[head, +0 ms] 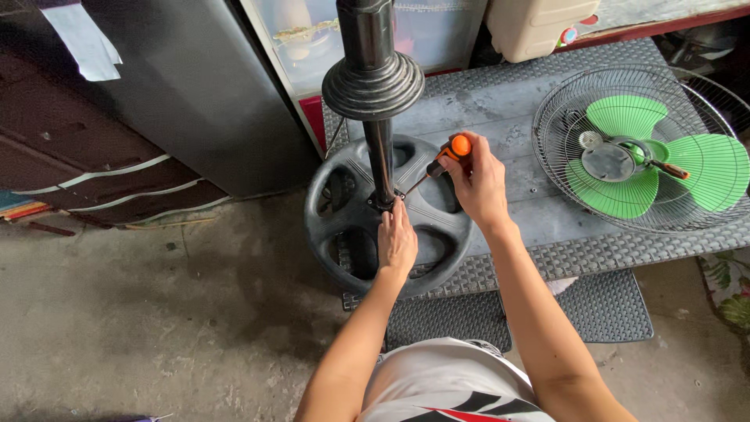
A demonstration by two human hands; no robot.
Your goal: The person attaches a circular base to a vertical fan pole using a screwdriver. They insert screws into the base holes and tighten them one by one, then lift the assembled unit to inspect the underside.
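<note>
**Fan base and pole under a screwdriver**

Fan base (344, 227), round, black and pierced with oval openings, lies at the centre of the view, half on the concrete floor (156, 312) and half on a grey woven mat (594, 305). At nine o'clock from it stands a dark grey cabinet (187, 94), with dark boards (101, 172) stacked further left. A black pole (380, 156) rises from the hub of the base towards twelve o'clock and carries a ribbed, bell-shaped collar (373, 82).

The left hand (397, 241) comes in from six o'clock, its fingers closed narrowly against the foot of the pole where it meets the hub. Just to the right, at about one o'clock from the hub, the right hand (476, 184) is wrapped around the orange and black handle of a screwdriver (441, 160); the thin shaft slants down to the left and its tip reaches the hub beside the pole.

At three o'clock, well apart from the hands, a wire fan guard (562, 195) lies flat on the low grey worktop (500, 101), with green blades (703, 164) inside it and a second small tool across the middle. A cream plastic container (539, 27) sits at one o'clock behind.
</note>
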